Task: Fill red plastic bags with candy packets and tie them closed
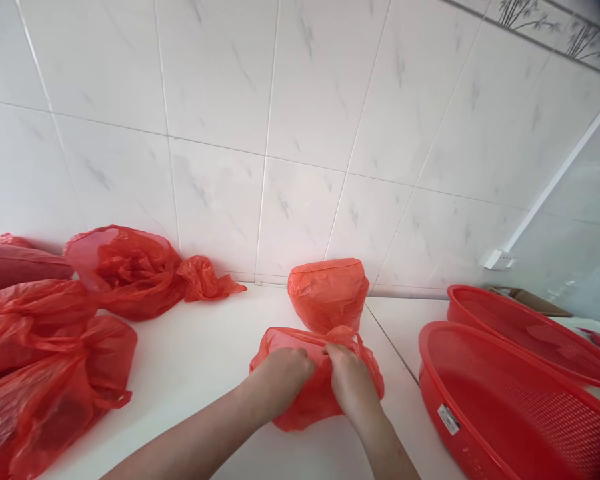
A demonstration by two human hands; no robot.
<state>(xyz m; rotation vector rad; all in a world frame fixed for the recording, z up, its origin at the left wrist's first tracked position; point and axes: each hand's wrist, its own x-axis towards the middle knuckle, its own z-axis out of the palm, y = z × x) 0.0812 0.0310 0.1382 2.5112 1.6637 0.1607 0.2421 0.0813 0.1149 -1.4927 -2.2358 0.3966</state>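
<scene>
A red plastic bag (303, 415) lies on the white table in front of me, with something bulky inside that I cannot make out. My left hand (286, 377) is closed on the bag's upper part, its fingers curled in. Beside it, my right hand (347, 373) pinches the bunched plastic near the top. The two hands are a short gap apart. Right behind this bag, another filled red plastic bag (330, 293) stands close to the wall.
Several red plastic bags (55, 347) are heaped at the left, one (130, 267) against the tiled wall (220, 133). Two red plastic baskets (480, 393) stand at the right, the nearer one bearing a label. A cardboard box (537, 301) and a wall socket (500, 260) are behind them.
</scene>
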